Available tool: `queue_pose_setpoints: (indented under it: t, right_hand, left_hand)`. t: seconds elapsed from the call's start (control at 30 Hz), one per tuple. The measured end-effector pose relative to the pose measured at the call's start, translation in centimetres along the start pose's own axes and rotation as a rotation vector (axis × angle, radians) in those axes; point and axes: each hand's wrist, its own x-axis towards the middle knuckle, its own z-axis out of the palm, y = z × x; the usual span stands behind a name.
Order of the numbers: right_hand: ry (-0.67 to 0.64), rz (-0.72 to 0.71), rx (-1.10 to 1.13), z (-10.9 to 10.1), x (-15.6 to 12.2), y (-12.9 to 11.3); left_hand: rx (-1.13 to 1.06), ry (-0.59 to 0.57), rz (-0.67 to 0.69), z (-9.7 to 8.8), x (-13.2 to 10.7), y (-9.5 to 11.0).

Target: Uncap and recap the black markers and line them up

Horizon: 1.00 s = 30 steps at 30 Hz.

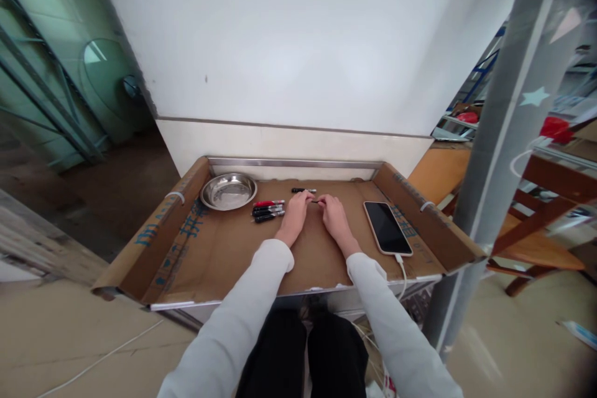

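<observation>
Both my hands meet over the middle of the cardboard-lined table, fingers pinched. My left hand (295, 211) and my right hand (333, 214) hold a small, thin dark piece (316, 201) between them; its kind is too small to make out. Just beyond my left hand lies a black marker-like pen (303, 190). To the left of that hand is a group of pens: a red one (268, 203) at the back and several black ones (267, 214) in front, lying side by side.
A round steel bowl (228, 191) stands at the back left. At the right lies a phone (388, 228) with a white cable (403, 270) running over the front edge. Raised cardboard flaps (415, 205) border the sides. A grey post (494, 155) rises by the right corner.
</observation>
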Motion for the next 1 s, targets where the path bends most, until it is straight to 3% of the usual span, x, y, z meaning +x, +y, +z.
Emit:
queue_pose_setpoints:
  t: [0.3,0.47,0.77,1.0]
  right_hand:
    - [0.053,0.003,0.005,0.1,0.0,-0.1]
    - [0.036,-0.01,-0.004,-0.2,0.0,-0.4]
    - [0.059,0.019,-0.016,-0.4,0.1,-0.6]
    - [0.027,-0.021,-0.005,-0.6,0.0,-1.0]
  left_hand:
    - [-0.137,0.094,-0.065,0.5,0.2,-0.2]
    - [-0.353,0.161,-0.171,0.9,0.7,-0.6]
    - [-0.781,0.168,-0.356,1.4,1.1,-0.5]
    - [-0.822,0.139,-0.377,0.5,1.0,0.6]
